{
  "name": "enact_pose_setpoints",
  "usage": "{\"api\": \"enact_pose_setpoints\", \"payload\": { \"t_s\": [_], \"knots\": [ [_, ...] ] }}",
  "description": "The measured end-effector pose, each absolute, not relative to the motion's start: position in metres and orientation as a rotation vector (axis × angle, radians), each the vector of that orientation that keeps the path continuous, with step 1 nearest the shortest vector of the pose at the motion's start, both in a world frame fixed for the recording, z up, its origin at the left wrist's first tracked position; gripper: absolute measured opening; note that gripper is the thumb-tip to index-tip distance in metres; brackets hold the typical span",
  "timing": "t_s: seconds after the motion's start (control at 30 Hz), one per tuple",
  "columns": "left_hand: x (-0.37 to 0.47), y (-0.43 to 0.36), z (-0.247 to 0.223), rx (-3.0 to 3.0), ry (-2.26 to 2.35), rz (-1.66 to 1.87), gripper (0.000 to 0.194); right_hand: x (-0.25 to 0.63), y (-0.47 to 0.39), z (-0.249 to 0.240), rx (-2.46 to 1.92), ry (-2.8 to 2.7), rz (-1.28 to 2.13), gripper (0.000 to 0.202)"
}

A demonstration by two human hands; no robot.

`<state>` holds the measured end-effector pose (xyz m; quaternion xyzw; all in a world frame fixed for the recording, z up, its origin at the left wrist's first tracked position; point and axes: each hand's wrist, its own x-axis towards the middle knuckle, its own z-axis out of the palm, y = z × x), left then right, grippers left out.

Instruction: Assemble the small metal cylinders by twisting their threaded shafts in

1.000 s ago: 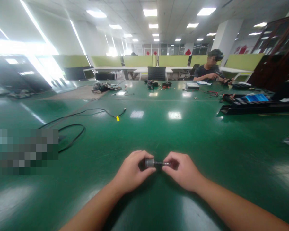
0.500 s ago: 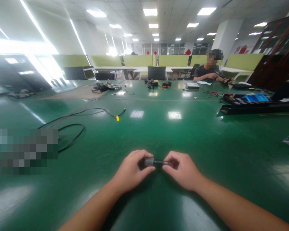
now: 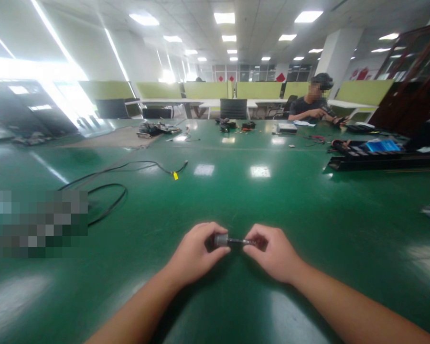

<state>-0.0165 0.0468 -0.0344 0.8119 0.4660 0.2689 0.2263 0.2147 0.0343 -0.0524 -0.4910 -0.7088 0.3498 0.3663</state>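
Observation:
Between my two hands, a small grey cylinder with a thin dark shaft (image 3: 221, 240) is held level, just above or on the green tabletop. My left hand (image 3: 197, 251) grips the cylinder from the left, its thumb and forefinger around the thick end. At the other side, my right hand (image 3: 272, 251) pinches the tip of the shaft, with its remaining fingers curled underneath. The shaft's right end disappears behind those fingers. What kind of part it is, I cannot make out.
A black cable (image 3: 143, 162) with a yellow tag curves across the green table (image 3: 215, 200) to the left. Electronic parts (image 3: 157, 129) lie farther back. On the right rests a long black rail (image 3: 365, 163); a person (image 3: 310, 107) sits at the far side.

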Motion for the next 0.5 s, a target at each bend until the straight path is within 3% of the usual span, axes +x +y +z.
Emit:
{"api": "enact_pose_setpoints", "payload": {
  "t_s": [0.5],
  "knots": [
    [-0.0178,0.0484,-0.0350,2.215,1.318,0.725,0.024,0.2142,0.0340,-0.0521,-1.285,-1.813,0.881,0.002]
  ]
}}
